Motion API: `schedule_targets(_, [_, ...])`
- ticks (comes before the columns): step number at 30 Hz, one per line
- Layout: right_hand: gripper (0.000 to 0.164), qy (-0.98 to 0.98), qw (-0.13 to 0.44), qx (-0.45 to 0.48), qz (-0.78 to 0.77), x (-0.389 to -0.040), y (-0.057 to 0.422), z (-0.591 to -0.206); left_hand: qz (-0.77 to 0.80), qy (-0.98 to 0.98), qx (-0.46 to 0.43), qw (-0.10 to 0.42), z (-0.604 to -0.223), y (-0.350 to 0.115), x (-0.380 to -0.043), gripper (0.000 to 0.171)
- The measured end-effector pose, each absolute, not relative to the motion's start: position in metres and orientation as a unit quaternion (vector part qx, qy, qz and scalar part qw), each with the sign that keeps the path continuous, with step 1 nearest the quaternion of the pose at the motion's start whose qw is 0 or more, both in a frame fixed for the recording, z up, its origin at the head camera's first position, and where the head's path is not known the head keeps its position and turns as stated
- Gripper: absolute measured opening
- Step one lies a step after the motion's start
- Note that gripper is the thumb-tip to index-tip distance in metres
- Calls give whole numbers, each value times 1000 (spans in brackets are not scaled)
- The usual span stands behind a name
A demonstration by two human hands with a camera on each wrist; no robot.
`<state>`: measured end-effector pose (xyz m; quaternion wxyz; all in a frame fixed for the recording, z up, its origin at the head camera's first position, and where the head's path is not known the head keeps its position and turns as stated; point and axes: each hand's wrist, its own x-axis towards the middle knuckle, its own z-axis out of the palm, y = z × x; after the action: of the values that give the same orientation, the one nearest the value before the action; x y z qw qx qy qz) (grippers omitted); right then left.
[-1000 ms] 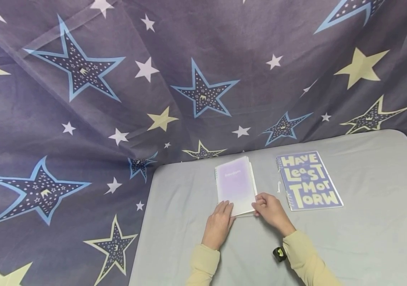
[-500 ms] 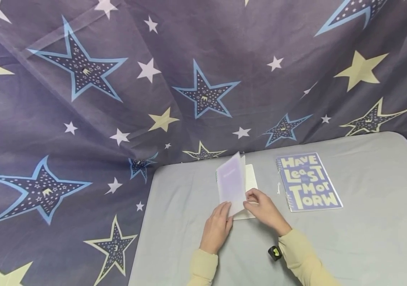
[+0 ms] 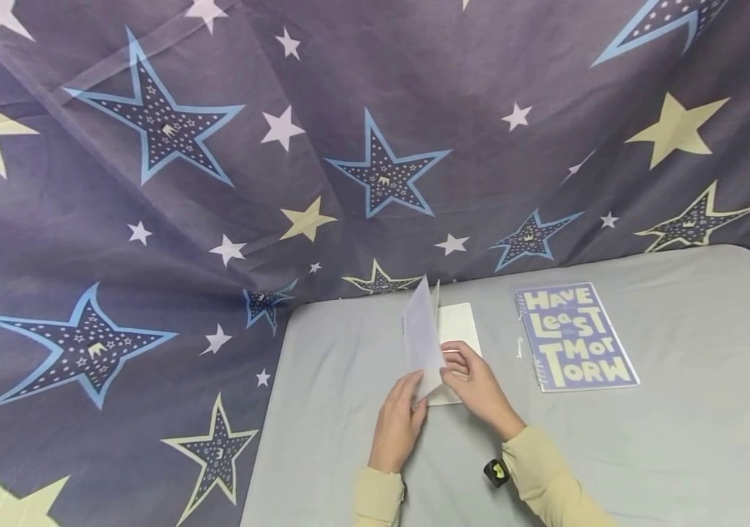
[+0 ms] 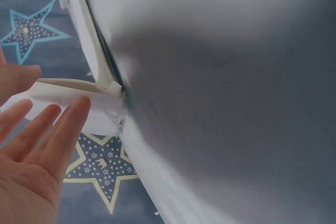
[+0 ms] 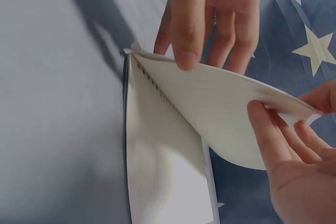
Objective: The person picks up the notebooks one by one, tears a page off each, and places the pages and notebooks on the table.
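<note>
In the head view a spiral notebook (image 3: 422,329) with a pale purple cover stands partly opened, its cover and some leaves lifted toward the left. Its lined white page (image 3: 459,326) lies flat beneath. My right hand (image 3: 478,384) pinches the free edge of the lifted cover and leaves between thumb and fingers, as the right wrist view also shows. Near the bottom corner by the binding, my left hand (image 3: 395,428) touches the cover with extended fingers (image 4: 73,124). The right wrist view shows its thumb over the lower edge of the lifted part.
To the right lies a second spiral notebook (image 3: 579,337) with a purple cover and large yellow lettering. A small white object (image 3: 519,348) sits beside its binding. A grey cloth-covered surface (image 3: 691,424) bears both, with a star-patterned curtain (image 3: 322,95) behind and to the left.
My right hand has lifted the notebook's cover and some leaves from nearly flat and swung them leftward, baring the page beneath. The left hand has stayed at the lower corner.
</note>
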<state>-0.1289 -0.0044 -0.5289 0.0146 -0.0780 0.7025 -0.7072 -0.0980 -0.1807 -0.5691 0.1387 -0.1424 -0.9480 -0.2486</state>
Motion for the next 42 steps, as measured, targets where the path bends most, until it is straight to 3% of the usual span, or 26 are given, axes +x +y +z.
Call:
schedule_targets(7, [37, 711, -5, -96, -696, -126, -15, -527, -279, -944, -122, 126, -557, -178, -91, 49])
schedule_targets(14, [37, 712, -8, -105, -694, -121, -26, -511, -375, -909, -130, 127, -539, -176, -92, 36])
schedule_targets(23, [43, 702, 21, -144, -697, -114, -36, -485, -418, -889, -112, 149, -520, -182, -97, 34])
schedule_targets(35, [45, 729, -5, -181, -660, -125, -55, -530, -453, -876, -66, 150, -505, -190, -96, 35])
schedule_targets(42, [49, 740, -3, -226, -634, -123, -62, -535, -442, -876, -44, 188, -499, -198, -98, 36])
